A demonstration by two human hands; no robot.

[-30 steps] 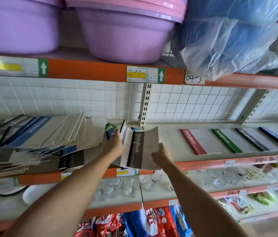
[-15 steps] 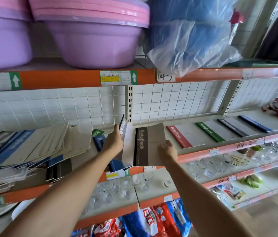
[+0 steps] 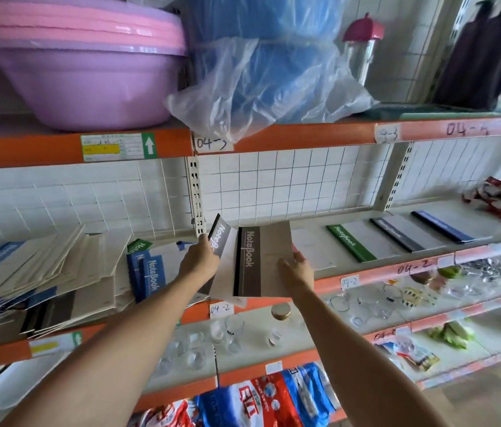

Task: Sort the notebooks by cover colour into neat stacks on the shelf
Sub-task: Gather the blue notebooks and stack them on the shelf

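Two hands [image 3: 200,260], two brown notebooks [image 3: 261,263]

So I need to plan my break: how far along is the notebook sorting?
Early. Green, black and blue notebooks lie singly on the shelf. The right hand holds a brown notebook, the left hand another. The messy pile remains.

Left hand [image 3: 200,261] and right hand [image 3: 296,268] (arms outstretched) gripping.

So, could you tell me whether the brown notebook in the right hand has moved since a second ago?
Yes. The brown notebook has shifted right, away from the slotted upright, and now covers the red notebook's place on the shelf.
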